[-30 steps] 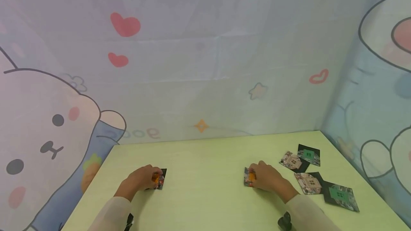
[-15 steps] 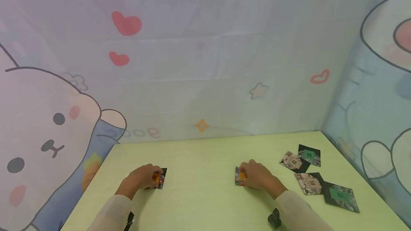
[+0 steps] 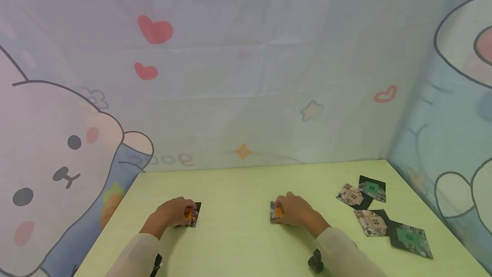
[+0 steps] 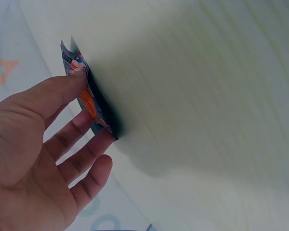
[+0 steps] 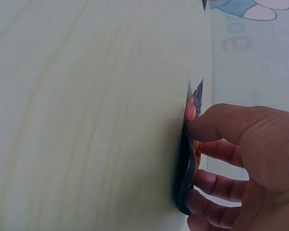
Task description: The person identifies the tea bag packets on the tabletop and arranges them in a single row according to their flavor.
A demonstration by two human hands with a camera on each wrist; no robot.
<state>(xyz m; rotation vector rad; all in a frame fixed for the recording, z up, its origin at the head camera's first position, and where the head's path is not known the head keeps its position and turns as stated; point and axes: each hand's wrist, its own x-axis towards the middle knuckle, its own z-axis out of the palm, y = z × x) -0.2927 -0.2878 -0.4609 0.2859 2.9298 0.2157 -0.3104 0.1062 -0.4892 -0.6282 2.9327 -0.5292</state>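
Observation:
On the left part of the table, my left hand [image 3: 169, 214] pinches a small flat printed packet [image 3: 195, 214], dark with an orange patch. In the left wrist view its thumb lies on the near face of the packet [image 4: 88, 100], with fingertips behind it, and two loose corners splay at the top. Right of centre, my right hand [image 3: 297, 213] grips a similar orange-marked packet [image 3: 273, 213] close over the tabletop. Seen from the right wrist, the thumb presses one face of this packet [image 5: 185, 161], its end split into two points. Fingers partly cover both prints.
Several flat packets lie at the table's right: a beige one [image 3: 350, 195], a green-labelled one [image 3: 372, 188], another beige one [image 3: 371, 223] and another green-labelled one [image 3: 409, 238]. A cartoon-printed curtain [image 3: 242, 97] hangs behind the pale green table [image 3: 230, 243].
My right hand has slid left across the table with its packet, toward the middle. The left hand stays in place with its packet. The head view has shifted slightly.

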